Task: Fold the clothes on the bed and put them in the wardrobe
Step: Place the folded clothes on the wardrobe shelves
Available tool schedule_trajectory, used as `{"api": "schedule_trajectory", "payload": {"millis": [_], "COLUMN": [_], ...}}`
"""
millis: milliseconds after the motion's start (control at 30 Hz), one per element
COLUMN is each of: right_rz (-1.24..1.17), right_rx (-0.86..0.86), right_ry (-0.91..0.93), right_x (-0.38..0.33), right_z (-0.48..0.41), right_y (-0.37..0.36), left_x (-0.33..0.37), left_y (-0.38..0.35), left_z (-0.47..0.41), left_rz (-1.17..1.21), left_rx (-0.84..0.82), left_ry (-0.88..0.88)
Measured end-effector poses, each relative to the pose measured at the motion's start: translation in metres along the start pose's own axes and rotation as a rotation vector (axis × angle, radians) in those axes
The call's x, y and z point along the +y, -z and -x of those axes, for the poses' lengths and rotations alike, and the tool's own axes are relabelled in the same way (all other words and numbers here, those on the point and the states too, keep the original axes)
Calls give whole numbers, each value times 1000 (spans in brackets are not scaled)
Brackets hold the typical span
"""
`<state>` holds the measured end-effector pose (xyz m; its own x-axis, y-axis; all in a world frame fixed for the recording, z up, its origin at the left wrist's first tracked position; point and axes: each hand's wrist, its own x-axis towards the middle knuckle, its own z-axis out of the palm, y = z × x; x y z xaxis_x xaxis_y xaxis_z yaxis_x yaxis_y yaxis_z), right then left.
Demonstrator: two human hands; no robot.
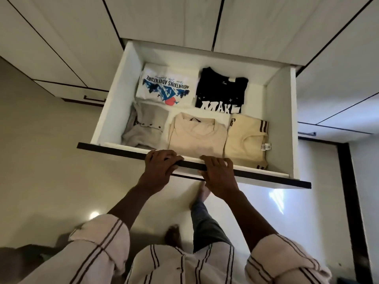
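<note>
A white wardrobe drawer (110, 111) stands pulled out below me, with a dark front edge (114, 151). Inside lie folded clothes: a white printed T-shirt (164, 87) at the back left, a black T-shirt (221, 92) at the back right, a grey garment (143, 126) at the front left, a beige top (196, 134) in the front middle and a cream striped top (247, 138) at the front right. My left hand (160, 171) grips the drawer's front edge with curled fingers. My right hand (219, 177) rests on that edge just to the right, fingers over the rim.
Closed pale wardrobe doors (164, 19) rise behind the drawer. Another drawer with a dark handle (93, 98) sits at the left, and one with a handle (307, 133) at the right. My bare feet (202, 193) stand on the glossy floor under the drawer front.
</note>
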<state>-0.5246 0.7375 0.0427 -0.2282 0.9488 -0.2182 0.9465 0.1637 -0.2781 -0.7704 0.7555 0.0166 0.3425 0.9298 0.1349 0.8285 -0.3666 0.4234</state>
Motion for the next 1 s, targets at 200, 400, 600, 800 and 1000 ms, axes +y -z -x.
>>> {"api": "schedule_trajectory", "payload": {"millis": [200,400,600,800,1000], "right_rz": [2,96,57,-599,-456], "right_rx": [93,350,596,343,429], "right_ry": [8,36,-374,-757,-536], "right_x": [23,57,85,106,157], "right_z": [-40,-131,-248,-361,-419], "right_y": [7,23,68,108,96], "left_x": [-11,-35,-33,-26,-56], "left_y": [-12,-16,-23,-57,-76], "left_z": [-45,-147,-282,-415,-461], "left_rz": [97,182,39,776,575], "left_rx": [62,146,455,450,455], "left_ry": [7,20,604,1154,1019]}}
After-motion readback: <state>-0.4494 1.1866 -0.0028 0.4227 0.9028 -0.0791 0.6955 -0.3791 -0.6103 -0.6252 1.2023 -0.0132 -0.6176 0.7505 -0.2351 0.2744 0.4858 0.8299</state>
